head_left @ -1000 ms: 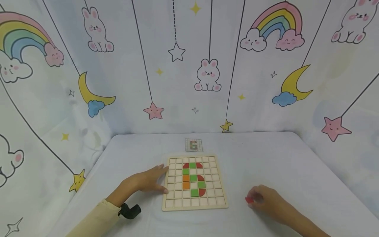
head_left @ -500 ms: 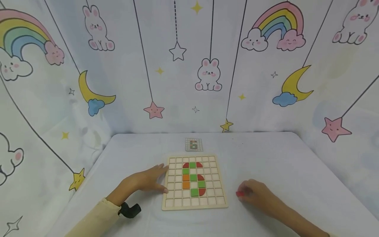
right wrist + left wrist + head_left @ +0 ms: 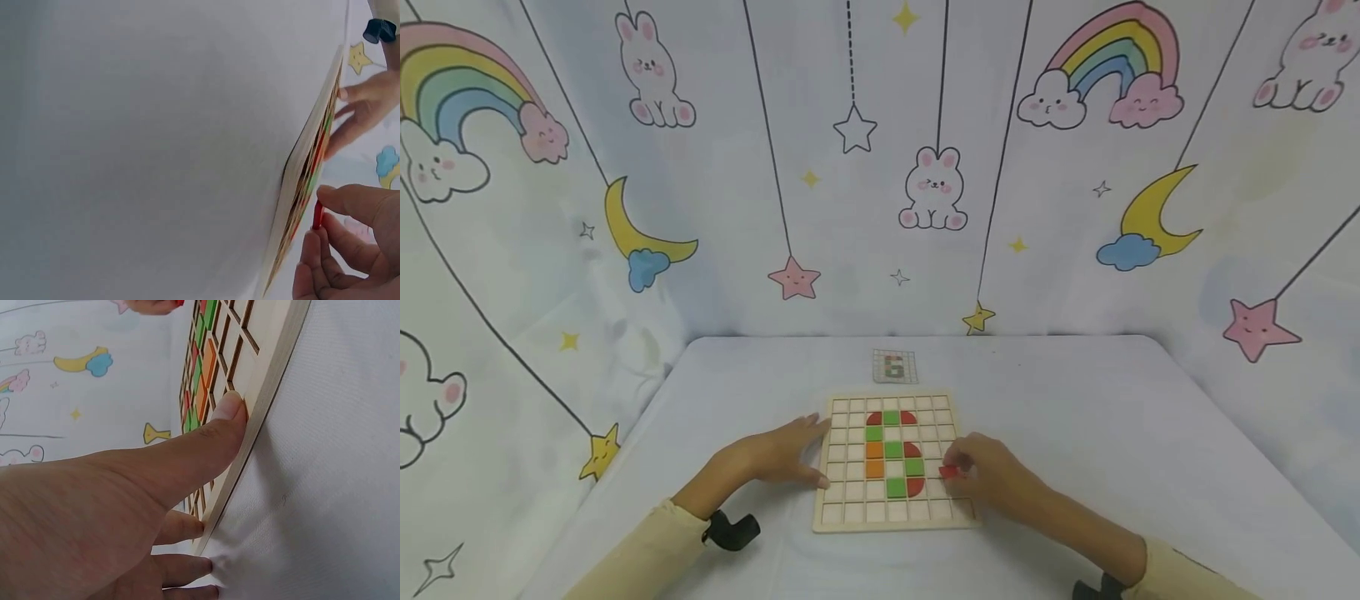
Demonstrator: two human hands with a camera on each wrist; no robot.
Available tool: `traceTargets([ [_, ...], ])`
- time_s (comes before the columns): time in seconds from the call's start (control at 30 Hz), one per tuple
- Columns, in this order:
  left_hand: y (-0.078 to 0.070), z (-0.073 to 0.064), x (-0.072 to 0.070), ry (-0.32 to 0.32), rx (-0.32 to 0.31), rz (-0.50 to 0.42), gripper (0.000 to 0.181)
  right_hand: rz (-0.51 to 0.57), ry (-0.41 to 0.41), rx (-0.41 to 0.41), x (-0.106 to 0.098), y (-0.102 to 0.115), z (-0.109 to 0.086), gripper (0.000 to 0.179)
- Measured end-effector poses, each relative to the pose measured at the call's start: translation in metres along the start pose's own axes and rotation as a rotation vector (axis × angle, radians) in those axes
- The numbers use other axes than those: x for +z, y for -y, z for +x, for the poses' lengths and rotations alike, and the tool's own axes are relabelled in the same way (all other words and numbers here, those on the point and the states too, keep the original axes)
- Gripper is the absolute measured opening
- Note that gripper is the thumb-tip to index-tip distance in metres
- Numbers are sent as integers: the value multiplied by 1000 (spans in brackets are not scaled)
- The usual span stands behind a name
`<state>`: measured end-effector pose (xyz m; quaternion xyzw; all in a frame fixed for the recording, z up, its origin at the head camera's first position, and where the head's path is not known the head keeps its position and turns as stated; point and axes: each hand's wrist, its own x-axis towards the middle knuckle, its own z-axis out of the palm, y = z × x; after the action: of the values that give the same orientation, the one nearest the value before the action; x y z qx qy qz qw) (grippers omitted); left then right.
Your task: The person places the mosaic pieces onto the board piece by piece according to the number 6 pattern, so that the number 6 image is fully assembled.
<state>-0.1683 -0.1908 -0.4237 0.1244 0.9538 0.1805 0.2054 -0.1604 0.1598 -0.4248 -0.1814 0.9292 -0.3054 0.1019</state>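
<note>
My right hand (image 3: pixel 996 479) pinches a small red tile (image 3: pixel 949 472) between thumb and fingers, over the right side of a wooden grid board (image 3: pixel 895 527). Seen from the right wrist, the red tile (image 3: pixel 318 214) stands on edge beside the board. My left hand (image 3: pixel 778 454) rests at the board's left edge, fingers spread; in the left wrist view its thumb (image 3: pixel 228 415) presses on the rim. Set in the grid are several green square tiles (image 3: pixel 897 487), two orange squares (image 3: pixel 875 450) and several red quarter-round tiles (image 3: pixel 915 487).
Behind the board lies a small pattern card (image 3: pixel 895 367) printed with a gridded figure. A white cloth covers the table (image 3: pixel 1060 392), and a curtain (image 3: pixel 865 225) with rabbits, stars and moons hangs around it. Each wrist carries a black device (image 3: pixel 734 532).
My right hand has moved left with the red tile, from the cloth beside the board to over its right columns. The left hand stays at the board's edge.
</note>
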Motion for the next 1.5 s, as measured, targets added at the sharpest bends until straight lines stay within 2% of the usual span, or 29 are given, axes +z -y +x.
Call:
traceTargets([
  [0.13, -1, 0, 0, -3, 0, 0, 105, 15, 46, -54, 12, 16, 9, 15],
  [0.4, -4, 0, 1, -2, 4, 4, 105, 27, 95, -198, 29, 33, 20, 10],
  [0.63, -3, -1, 1, -2, 2, 4, 105, 12, 153, -212, 40, 49, 23, 13],
  [0.8, -3, 0, 0, -3, 0, 10, 105, -22, 163, -255, 46, 57, 28, 13],
  [0.93, -3, 1, 1, -4, 9, 3, 105, -32, 180, -244, 49, 61, 31, 12],
  [1.23, -3, 1, 2, -5, 18, 9, 104, -139, 145, -289, 51, 62, 31, 15],
  [1.5, -5, 0, 1, -3, 7, -7, 104, -262, 85, -383, 50, 60, 29, 12],
])
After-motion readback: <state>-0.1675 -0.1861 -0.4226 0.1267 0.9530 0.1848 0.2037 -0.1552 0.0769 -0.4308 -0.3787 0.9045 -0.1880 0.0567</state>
